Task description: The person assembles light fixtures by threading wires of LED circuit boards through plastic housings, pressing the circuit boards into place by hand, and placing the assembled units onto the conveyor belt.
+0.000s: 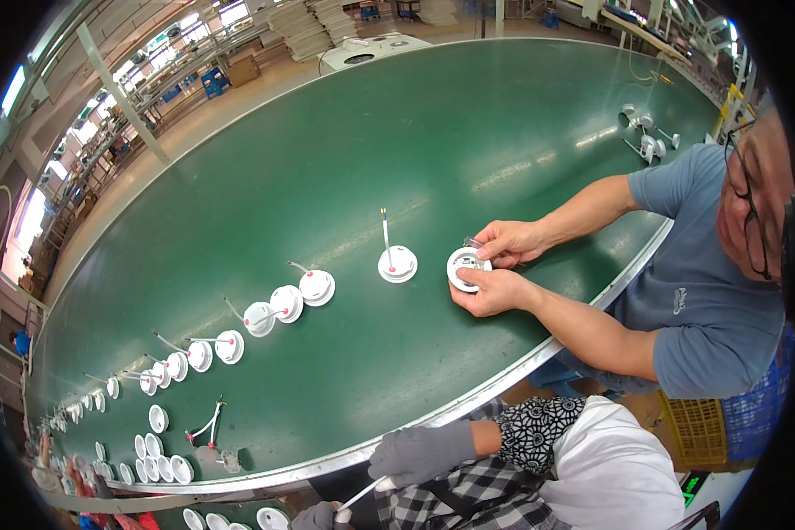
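At the lower edge, my right hand (422,452), in a grey glove, has its fingers closed on one end of a thin white rod-like piece (362,495), perhaps a cable. My left hand (320,518), also gloved, is closed at the piece's lower end and partly cut off by the picture's edge. Both hands are just below the metal rim (353,455) of the green table. Beyond the rim lie a white cable with red ends (210,427) and a small clear part (230,460). To their left are several white round caps (181,469).
A co-worker in a blue shirt (707,265) holds a white round housing (468,268) over the green surface (344,168). White discs with upright cables (398,264) form a row toward the left. More white parts (649,146) lie far right; yellow and blue crates (693,428) stand below.
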The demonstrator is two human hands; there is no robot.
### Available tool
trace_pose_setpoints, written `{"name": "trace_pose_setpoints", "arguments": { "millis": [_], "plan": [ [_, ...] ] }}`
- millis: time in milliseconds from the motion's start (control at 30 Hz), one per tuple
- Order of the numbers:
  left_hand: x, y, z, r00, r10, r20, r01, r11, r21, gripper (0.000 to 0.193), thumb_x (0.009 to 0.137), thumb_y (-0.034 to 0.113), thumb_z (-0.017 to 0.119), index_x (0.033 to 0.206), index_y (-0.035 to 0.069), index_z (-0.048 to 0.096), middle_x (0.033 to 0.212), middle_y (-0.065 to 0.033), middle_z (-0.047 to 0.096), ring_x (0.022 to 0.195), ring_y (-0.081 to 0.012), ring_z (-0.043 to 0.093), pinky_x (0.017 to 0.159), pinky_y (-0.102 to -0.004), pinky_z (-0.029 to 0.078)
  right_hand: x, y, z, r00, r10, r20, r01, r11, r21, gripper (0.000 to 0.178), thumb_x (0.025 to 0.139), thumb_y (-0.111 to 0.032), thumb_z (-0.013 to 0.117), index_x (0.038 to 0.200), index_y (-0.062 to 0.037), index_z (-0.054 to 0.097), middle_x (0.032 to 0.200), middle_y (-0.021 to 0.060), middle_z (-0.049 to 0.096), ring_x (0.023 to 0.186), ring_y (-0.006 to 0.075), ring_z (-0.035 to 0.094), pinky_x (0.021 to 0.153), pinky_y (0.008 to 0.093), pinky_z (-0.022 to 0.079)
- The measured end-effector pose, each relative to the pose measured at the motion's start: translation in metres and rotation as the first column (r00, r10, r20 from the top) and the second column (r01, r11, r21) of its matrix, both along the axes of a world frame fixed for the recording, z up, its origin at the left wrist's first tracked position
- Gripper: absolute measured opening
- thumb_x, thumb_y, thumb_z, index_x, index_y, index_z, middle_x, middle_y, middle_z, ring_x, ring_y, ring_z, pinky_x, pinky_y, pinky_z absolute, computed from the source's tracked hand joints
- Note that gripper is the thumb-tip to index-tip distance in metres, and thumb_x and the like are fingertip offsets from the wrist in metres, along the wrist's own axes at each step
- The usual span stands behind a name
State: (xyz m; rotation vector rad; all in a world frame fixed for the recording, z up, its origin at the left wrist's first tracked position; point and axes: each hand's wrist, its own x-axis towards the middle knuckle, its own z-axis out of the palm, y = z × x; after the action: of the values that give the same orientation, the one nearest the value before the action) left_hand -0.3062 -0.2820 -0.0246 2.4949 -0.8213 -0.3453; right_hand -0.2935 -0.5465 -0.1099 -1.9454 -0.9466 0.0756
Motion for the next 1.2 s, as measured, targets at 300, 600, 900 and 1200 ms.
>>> {"name": "trace_pose_setpoints", "arguments": {
  "millis": [300,600,900,1200],
  "plan": [
    [-0.001,-0.035,0.039,0.994,-0.108,0.003,0.108,0.993,-0.053,0.02,0.092,0.021,0.054,0.094,0.003,0.064,0.08,-0.019,0.061,0.077,-0.0358,0.061,0.07,-0.0431,0.047,-0.005,-0.026,0.002,0.998,0.039,-0.039,-0.036,0.996,0.087,0.014,0.08,-0.016,0.056,0.085,-0.003,0.054,0.075,0.0123,0.053,0.077,0.0316,0.057,0.072,0.0406,0.047],
    [0.015,-0.035,-0.004,0.948,-0.303,0.094,0.31,0.948,-0.072,0.025,0.094,0.023,0.052,0.1,0.001,0.061,0.075,-0.0079,0.056,0.072,-0.0189,0.055,0.065,-0.0319,0.043,-0.015,-0.066,0.012,0.854,0.386,-0.348,-0.293,0.911,0.292,0.016,0.088,-0.02,0.057,0.087,-0.0038,0.059,0.08,0.0124,0.058,0.081,0.0297,0.059,0.07,0.0399,0.044],
    [-0.032,-0.091,0.05,0.864,0.13,-0.486,-0.23,0.961,-0.151,0.024,0.096,0.021,0.051,0.105,0.001,0.062,0.09,-0.0177,0.065,0.084,-0.0335,0.062,0.075,-0.0384,0.048,-0.026,-0.005,0.008,0.978,0.06,0.199,-0.057,0.998,-0.02,0.013,0.073,-0.015,0.062,0.08,-0.0055,0.056,0.074,0.0102,0.054,0.075,0.0312,0.059,0.069,0.0402,0.05],
    [-0.022,-0.05,-0.017,0.731,0.249,-0.635,-0.557,0.756,-0.345,0.031,0.095,0.024,0.049,0.11,-0.002,0.06,0.064,0.0057,0.046,0.058,-0.0042,0.041,0.053,-0.0208,0.032,-0.004,-0.024,0.001,0.631,-0.109,-0.768,0.361,0.918,0.166,0.038,0.096,-0.035,0.052,0.111,-0.0001,0.051,0.081,0.0049,0.053,0.078,0.015,0.056,0.067,0.0304,0.047]
  ]
}}
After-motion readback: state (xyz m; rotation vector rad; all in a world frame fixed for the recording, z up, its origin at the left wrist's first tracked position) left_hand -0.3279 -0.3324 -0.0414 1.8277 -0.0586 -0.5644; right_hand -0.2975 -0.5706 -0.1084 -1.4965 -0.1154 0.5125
